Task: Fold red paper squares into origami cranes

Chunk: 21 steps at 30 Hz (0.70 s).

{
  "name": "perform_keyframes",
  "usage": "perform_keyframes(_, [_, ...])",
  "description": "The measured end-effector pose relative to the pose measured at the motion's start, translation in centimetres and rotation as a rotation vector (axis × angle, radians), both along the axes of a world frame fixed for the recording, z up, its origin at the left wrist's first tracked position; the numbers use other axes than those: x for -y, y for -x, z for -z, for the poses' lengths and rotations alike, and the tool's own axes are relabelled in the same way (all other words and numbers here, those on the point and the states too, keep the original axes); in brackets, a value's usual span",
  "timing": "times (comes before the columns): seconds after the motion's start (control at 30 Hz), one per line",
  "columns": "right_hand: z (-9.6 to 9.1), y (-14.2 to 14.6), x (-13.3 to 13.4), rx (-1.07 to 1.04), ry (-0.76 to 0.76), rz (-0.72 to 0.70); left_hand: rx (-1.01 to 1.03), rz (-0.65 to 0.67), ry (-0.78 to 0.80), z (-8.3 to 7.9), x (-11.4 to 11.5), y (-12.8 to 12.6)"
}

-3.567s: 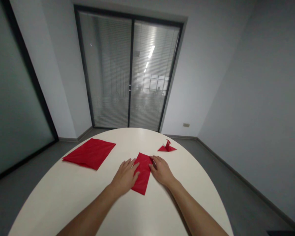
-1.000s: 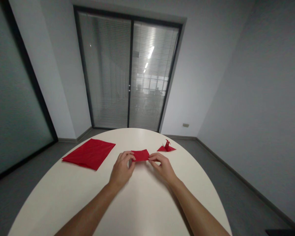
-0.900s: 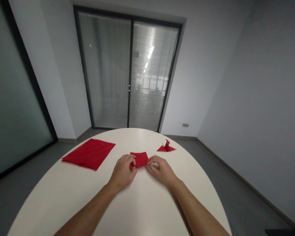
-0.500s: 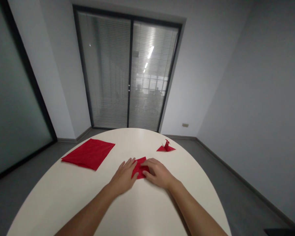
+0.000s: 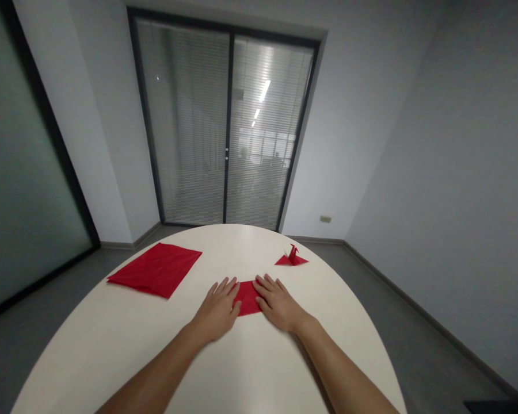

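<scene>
Head view shows, at the far left, a large paper [image 5: 155, 270], red, lying on the table [image 5: 250, 374] near its edge; I suppose it is put aside so that the middle is free for the hands. Next comes the left hand [image 5: 214, 310], palm down, its fingers stretched and a little apart; its grip is spread flat and has hold of nothing. Then, in the middle, lies the small paper [image 5: 247, 298], also red, flat on the table, probably placed there so that both hands can reach it equally. The right hand [image 5: 280, 307] is likewise laid flat with stretched fingers, its grip not closed around anything; it seems that both hands press the paper so it does not lift or slide. Farther right, beyond this hand, stands a red bird [image 5: 292, 258] with wings spread, perhaps set away from the arms to avoid being knocked. As for the small paper, it lies between the two grips, its left part under the left fingers, its right part under the right ones.
</scene>
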State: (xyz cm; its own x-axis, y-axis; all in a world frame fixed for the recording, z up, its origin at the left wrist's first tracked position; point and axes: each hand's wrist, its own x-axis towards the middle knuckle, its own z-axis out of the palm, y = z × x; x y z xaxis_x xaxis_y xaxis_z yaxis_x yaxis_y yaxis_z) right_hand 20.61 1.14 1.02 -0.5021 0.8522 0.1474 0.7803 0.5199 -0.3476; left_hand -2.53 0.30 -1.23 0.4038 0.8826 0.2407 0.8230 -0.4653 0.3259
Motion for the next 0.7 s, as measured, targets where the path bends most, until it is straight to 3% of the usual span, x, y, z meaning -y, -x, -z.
perform_keyframes(0.17, [-1.1, 0.7, 0.2, -0.075, -0.14, -0.057, 0.007, -0.047, -0.027, -0.2, 0.1, -0.1])
perform_keyframes(0.33, [-1.3, 1.8, 1.2, -0.063, 0.003, -0.2, -0.002, -0.094, -0.02, -0.3, 0.1, -0.2])
perform_keyframes(0.47, [-0.7, 1.1, 0.8, -0.034, 0.065, -0.108, 0.013, -0.064, -0.048, -0.4, 0.1, -0.1])
perform_keyframes(0.6, [-0.1, -0.1, 0.0, -0.037, 0.013, -0.008, 0.044, 0.084, -0.079, -0.5, 0.1, 0.1])
perform_keyframes(0.7, [0.4, -0.5, -0.5, -0.053, -0.041, 0.056, 0.085, 0.109, -0.11, -0.7, 0.1, 0.1])
